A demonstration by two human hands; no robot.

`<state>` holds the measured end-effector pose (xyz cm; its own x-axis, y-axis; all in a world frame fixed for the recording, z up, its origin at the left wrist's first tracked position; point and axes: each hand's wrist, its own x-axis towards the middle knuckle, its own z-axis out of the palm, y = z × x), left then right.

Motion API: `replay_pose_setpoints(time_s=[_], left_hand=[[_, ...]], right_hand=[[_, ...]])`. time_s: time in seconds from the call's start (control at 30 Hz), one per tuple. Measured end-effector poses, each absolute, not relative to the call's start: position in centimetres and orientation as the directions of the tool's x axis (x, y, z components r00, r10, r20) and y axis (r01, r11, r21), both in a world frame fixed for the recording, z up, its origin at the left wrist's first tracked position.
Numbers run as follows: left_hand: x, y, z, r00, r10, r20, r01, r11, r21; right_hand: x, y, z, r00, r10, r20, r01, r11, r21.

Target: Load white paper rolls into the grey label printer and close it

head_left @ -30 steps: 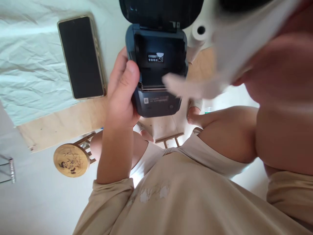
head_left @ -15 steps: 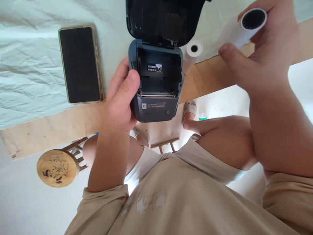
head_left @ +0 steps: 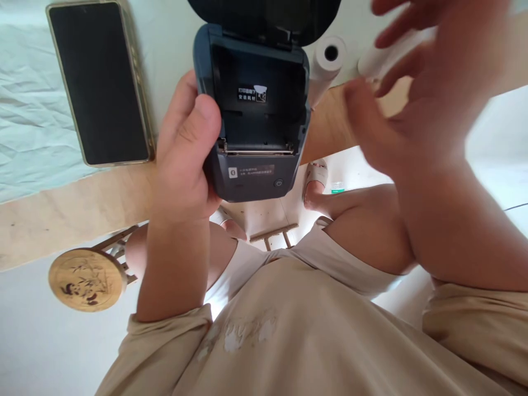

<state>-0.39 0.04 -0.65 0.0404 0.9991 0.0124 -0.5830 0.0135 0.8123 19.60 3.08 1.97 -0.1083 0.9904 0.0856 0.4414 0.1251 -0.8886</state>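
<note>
My left hand grips a dark blue-grey label printer by its left side, thumb on the rim. The printer's black lid is swung up, and its paper bay shows a small printed sticker and no roll. My right hand, blurred by motion, is off to the right with fingers apart and nothing gripped. Behind those fingers a white paper roll lies on the table, partly covered by them. Another white paper roll with a dark core is just right of the printer.
A phone in a clear case lies on the pale green cloth at left. The wooden table edge runs below it. A round wooden stool with a panda picture is on the floor at lower left.
My right hand has let go of the white paper roll, which now lies on the table behind the fingers. My left hand still holds the printer, which appears slightly larger and farther left.
</note>
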Motion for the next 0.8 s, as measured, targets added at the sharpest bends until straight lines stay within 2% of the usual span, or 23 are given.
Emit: replay_pose_setpoints(time_s=[0.1,0.13,0.17,0.33,0.43,0.5,0.53,0.6,0.67,0.7,0.73,0.8], left_hand=[[-0.6,-0.1,-0.5,0.054,0.998,0.015,-0.573,0.018,0.82],[-0.7,-0.1,-0.5,0.071,0.997,0.016,-0.567,0.027,0.823],[-0.8,-0.1,-0.6,0.088,0.996,0.022,-0.566,0.032,0.824],[-1.0,-0.1,-0.8,0.124,0.99,0.064,-0.615,0.026,0.788],[-0.9,-0.1,-0.9,0.099,0.994,0.052,-0.626,0.021,0.78],[-1.0,-0.1,-0.9,0.087,0.995,0.058,-0.632,0.01,0.775],[-1.1,-0.1,-1.0,0.101,0.992,0.07,-0.626,0.009,0.78],[-1.3,0.0,-1.0,0.153,0.985,0.078,-0.596,0.029,0.803],[-1.5,0.1,-1.1,0.172,0.982,0.082,-0.583,0.035,0.812],[-1.5,0.1,-1.1,0.172,0.982,0.084,-0.585,0.033,0.811],[-1.5,0.1,-1.1,0.161,0.983,0.084,-0.592,0.027,0.805],[-1.3,0.0,-1.2,0.11,0.991,0.072,-0.604,0.009,0.797]], right_hand=[[18.8,3.6,1.2,-0.389,0.885,0.256,0.693,0.464,-0.552],[18.8,3.9,0.8,-0.449,0.852,0.27,0.716,0.524,-0.462],[18.8,4.3,0.5,-0.477,0.835,0.275,0.719,0.551,-0.424],[19.0,4.9,-0.3,-0.457,0.843,0.284,0.67,0.537,-0.513],[18.7,4.4,-0.1,-0.287,0.926,0.245,0.626,0.375,-0.684],[18.3,4.3,0.5,-0.183,0.957,0.227,0.525,0.29,-0.8],[18.1,4.3,1.0,-0.149,0.974,0.174,0.455,0.223,-0.862],[17.5,4.5,2.0,-0.104,0.992,-0.077,0.283,-0.044,-0.958],[17.1,4.6,2.9,-0.068,0.931,-0.358,0.199,-0.339,-0.92],[16.9,4.5,3.2,-0.06,0.918,-0.391,0.203,-0.372,-0.906],[16.9,4.2,3.4,-0.043,0.941,-0.334,0.208,-0.319,-0.925],[17.0,3.2,3.6,-0.048,0.999,0.009,0.227,0.02,-0.974]])
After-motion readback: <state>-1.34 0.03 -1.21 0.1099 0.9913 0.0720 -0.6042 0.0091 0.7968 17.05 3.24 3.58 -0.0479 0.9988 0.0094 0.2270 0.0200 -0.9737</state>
